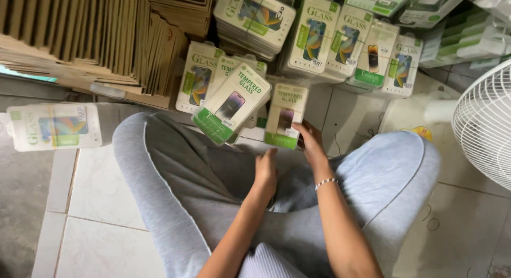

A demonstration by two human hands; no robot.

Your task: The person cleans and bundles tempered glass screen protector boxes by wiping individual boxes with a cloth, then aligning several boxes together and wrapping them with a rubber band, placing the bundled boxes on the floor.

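Right hand: my right hand (310, 142) reaches forward over the crossed legs, fingers curled around the lower right edge of an upright packet (286, 115) of screen glass, white with a green band at the bottom. It has hold of that packet.
Left hand: my left hand (265, 170) sits lower, just above the grey trousers (175, 177), fingers loosely bent. I cannot tell whether it holds anything; nothing shows in it.
Held packet: it stands on its short end just beyond the knees, between the right hand and a tilted pile (232, 103) of the same packets.
Tilted pile: leaning to the left of the held packet, close beside it, its lower corner over the left knee.
Behind: more piles of packets (314, 35) lean in rows against the back.
Far left: one packet (53, 126) lies flat on its side on the tiled floor (101, 225), well apart from my hands.
Upper left: stacks of brown cardboard sleeves (80, 38).
Right edge: a white fan (484, 123).
Wrist: a thin bracelet (325, 182) on the right arm.
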